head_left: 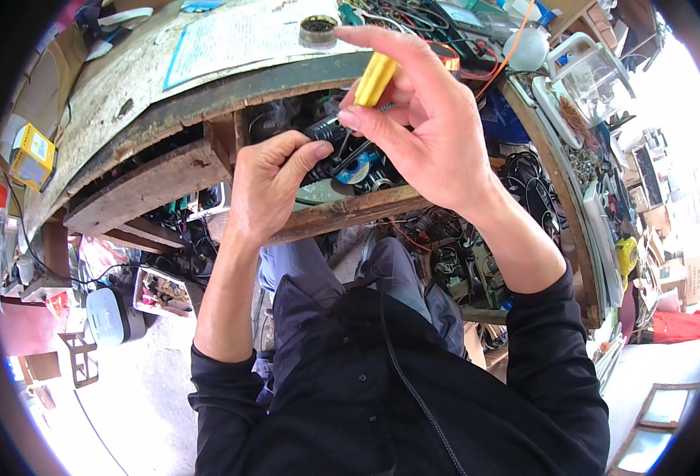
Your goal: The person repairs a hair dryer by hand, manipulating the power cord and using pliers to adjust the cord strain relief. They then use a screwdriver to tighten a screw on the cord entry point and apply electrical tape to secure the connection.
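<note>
My left hand [264,178] is closed around a dark cylindrical part [325,129], with the thumb pressed along it; most of the part is hidden by the fingers. In my right hand [449,139] is a screwdriver with a yellow handle [376,79], pinched between the thumb and the curled fingers while the index finger stretches out to the left. The screwdriver's thin shaft points down toward the dark part. I cannot tell whether its tip touches it. Both hands are over an open drawer space [358,170] full of small parts.
A worn wooden workbench [140,103] has a printed sheet [215,47] and a small round tin [318,32] on top. A yellow box [32,157] stands at the left edge. Cables [528,182] and loose parts crowd the right. A wooden rail [350,213] runs below the hands.
</note>
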A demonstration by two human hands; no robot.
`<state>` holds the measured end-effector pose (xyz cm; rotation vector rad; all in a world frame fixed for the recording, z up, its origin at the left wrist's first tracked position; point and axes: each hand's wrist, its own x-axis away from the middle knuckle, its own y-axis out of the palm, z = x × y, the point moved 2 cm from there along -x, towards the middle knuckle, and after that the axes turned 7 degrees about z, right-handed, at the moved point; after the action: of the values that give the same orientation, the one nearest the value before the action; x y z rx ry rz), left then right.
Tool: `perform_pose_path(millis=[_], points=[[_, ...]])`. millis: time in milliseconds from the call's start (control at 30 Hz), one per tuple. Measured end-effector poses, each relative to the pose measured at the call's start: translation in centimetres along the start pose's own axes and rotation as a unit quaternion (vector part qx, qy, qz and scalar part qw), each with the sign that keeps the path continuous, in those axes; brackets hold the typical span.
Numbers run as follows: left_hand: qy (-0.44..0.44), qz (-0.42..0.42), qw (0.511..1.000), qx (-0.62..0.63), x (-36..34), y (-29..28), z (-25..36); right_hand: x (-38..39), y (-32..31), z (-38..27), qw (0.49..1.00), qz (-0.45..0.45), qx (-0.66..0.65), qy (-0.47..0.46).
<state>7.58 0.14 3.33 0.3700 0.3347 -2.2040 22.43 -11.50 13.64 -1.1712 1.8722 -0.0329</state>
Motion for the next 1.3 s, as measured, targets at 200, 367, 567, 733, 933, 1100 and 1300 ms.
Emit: perform_pose_path(millis=[200,367,567,733,933,1100,1300], points=[[0.01,0.008,1.0,0.005,0.0,0.1,-0.6,-0.6,-0.3,-0.3,0.997,-0.019,0.037,-0.071],[0.004,0.004,1.0,-0.014,0.0,0.2,0.7,-0.7,-0.3,0.1,0.999,-0.019,-0.043,0.004],[0.017,0.013,1.0,0.023,0.0,0.4,0.3,-1.0,0.0,-0.4,0.999,-0.004,0.023,-0.036],[-0.003,0.0,1.0,-0.023,0.2,0.1,1.2,-0.7,0.2,-0.2,0.999,0.0,0.011,-0.047],[-0.009,0.009,1.0,-0.007,0.1,0.0,0.1,-0.7,0.5,-0.4,0.999,-0.022,-0.014,-0.031],[-0.006,-0.001,1.0,-0.028,0.0,-0.1,0.5,-0.6,-0.8,-0.1,0.997,-0.035,0.055,-0.036],[0.008,0.008,1.0,-0.005,-0.1,0.0,0.1,-0.9,0.9,0.1,0.995,0.01,-0.056,-0.077]])
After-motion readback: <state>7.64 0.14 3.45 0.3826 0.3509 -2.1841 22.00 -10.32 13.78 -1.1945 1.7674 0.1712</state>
